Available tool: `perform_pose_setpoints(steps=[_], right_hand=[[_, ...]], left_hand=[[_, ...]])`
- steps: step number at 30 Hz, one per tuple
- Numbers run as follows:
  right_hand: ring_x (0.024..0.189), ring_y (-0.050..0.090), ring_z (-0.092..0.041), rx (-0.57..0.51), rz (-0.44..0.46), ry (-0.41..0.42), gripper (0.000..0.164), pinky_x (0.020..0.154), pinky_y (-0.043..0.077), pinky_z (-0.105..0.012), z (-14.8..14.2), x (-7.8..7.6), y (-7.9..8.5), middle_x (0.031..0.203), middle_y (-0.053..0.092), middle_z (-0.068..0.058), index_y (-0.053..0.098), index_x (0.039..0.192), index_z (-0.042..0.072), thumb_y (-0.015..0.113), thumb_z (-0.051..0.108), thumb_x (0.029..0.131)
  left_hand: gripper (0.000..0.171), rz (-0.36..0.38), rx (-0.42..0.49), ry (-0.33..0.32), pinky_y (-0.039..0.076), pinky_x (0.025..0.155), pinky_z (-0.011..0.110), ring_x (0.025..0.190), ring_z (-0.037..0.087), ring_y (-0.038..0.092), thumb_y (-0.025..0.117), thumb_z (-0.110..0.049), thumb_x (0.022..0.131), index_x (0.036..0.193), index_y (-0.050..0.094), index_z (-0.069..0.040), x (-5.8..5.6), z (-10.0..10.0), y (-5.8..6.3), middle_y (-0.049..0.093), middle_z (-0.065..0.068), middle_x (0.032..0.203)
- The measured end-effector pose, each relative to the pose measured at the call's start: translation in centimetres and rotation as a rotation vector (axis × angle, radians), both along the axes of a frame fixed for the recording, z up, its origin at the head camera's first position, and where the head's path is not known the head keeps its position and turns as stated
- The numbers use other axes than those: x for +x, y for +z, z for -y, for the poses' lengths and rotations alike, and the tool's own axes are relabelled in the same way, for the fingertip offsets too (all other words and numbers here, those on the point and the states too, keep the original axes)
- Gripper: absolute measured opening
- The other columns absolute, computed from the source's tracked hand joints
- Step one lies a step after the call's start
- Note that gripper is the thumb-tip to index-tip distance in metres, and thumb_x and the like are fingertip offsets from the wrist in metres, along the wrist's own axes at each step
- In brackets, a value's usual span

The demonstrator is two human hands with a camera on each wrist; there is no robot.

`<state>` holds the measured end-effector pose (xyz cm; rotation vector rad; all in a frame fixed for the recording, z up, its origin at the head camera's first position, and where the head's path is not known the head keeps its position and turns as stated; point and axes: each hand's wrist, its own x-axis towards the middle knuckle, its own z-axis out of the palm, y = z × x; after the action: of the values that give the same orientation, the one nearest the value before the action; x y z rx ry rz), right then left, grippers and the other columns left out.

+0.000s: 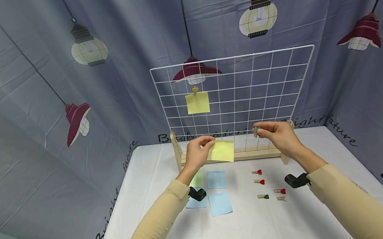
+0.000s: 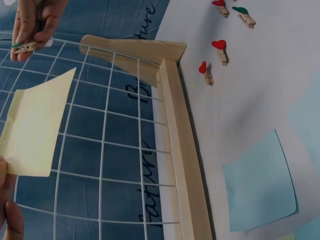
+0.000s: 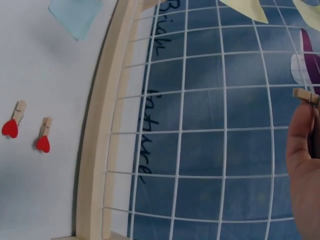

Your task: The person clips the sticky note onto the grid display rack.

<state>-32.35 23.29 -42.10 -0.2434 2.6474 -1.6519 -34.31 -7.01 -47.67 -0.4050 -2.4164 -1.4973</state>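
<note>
My left hand point(image 1: 197, 152) pinches a yellow sticky note point(image 1: 223, 150) by its upper left corner, in front of the lower part of a white wire grid point(image 1: 242, 98). In the left wrist view the note point(image 2: 40, 127) hangs before the grid's bars. To the right, my right hand point(image 1: 279, 135) pinches a small wooden clothespin with a green end point(image 1: 256, 131). The clothespin's wooden tip point(image 3: 302, 94) sticks out past the fingers in the right wrist view. Higher on the grid, another yellow note point(image 1: 197, 103) hangs from a clothespin with a yellow heart point(image 1: 195, 90).
A wooden base point(image 1: 256, 154) holds the grid upright on the white table point(image 1: 252, 230). Blue notes point(image 1: 220, 204) and a green note point(image 1: 196, 179) lie at the left. Several clothespins, some with red hearts point(image 1: 259, 172) and one green point(image 1: 266, 196), lie at the right.
</note>
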Motion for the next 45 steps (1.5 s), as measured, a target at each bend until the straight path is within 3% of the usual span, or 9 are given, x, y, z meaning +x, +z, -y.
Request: perform_pose_setpoints(steps=[5,9,14,18,28,35,45], right_hand=[[0.099,0.069,0.002,-0.027,-0.001,-0.003,0.045,0.111,0.047,-0.05,0.4,-0.4,0.8,0.134,0.07,-0.011,0.062,0.142,0.008,0.061,0.034,0.104],[0.099,0.07,0.004,-0.059,-0.013,0.008,0.046,0.106,0.052,-0.033,0.7,-0.8,1.4,0.131,0.072,-0.008,0.06,0.142,0.004,0.06,0.032,0.105],[0.097,0.071,0.005,-0.148,-0.029,0.026,0.046,0.089,0.056,-0.016,1.2,-1.2,2.1,0.112,0.076,0.012,0.059,0.142,-0.001,0.063,0.024,0.104],[0.095,0.072,0.004,-0.21,-0.036,0.031,0.045,0.088,0.057,-0.019,1.6,-1.5,2.8,0.101,0.073,0.022,0.058,0.14,-0.006,0.064,0.02,0.103],[0.093,0.073,0.002,-0.311,-0.047,0.023,0.043,0.087,0.057,-0.018,2.7,-1.9,4.8,0.098,0.074,0.017,0.06,0.136,-0.009,0.066,0.016,0.102],[0.092,0.073,-0.001,-0.355,-0.083,-0.01,0.032,0.086,0.057,-0.016,3.3,-2.3,6.1,0.097,0.074,0.016,0.068,0.128,-0.001,0.068,0.013,0.1],[0.088,0.073,-0.002,-0.434,-0.098,-0.038,0.024,0.083,0.058,-0.016,4.5,-2.9,7.5,0.095,0.075,0.012,0.074,0.119,0.002,0.071,0.012,0.097]], left_hand=[[0.016,-0.001,-0.004,-0.008,0.048,0.077,0.032,0.09,0.01,0.067,0.072,-0.025,0.099,0.11,0.08,-0.017,-0.2,-0.1,0.3,0.078,-0.005,0.098],[0.014,0.006,-0.005,-0.005,0.049,0.08,0.033,0.091,0.01,0.067,0.071,-0.026,0.099,0.109,0.08,-0.02,-0.2,-0.3,0.6,0.077,-0.006,0.098],[0.012,-0.01,-0.005,-0.005,0.05,0.08,0.032,0.091,0.01,0.067,0.071,-0.027,0.099,0.106,0.08,-0.023,-0.3,-0.5,1.3,0.077,-0.007,0.098],[0.011,-0.006,-0.008,-0.005,0.05,0.079,0.031,0.091,0.008,0.067,0.072,-0.028,0.099,0.106,0.08,-0.024,-0.4,-0.6,1.6,0.077,-0.008,0.098],[0.012,-0.044,0.014,-0.002,0.054,0.08,0.031,0.094,0.009,0.071,0.072,-0.026,0.099,0.107,0.079,-0.023,-0.9,-0.8,3.0,0.079,-0.006,0.102],[0.013,-0.078,0.071,0.014,0.053,0.068,0.026,0.089,0.011,0.072,0.072,-0.025,0.099,0.108,0.08,-0.021,-1.2,-1.1,4.1,0.078,-0.003,0.099],[0.016,-0.134,0.087,0.054,0.052,0.07,0.028,0.088,0.009,0.07,0.073,-0.026,0.098,0.109,0.081,-0.019,-2.1,-1.8,5.9,0.079,-0.002,0.099]])
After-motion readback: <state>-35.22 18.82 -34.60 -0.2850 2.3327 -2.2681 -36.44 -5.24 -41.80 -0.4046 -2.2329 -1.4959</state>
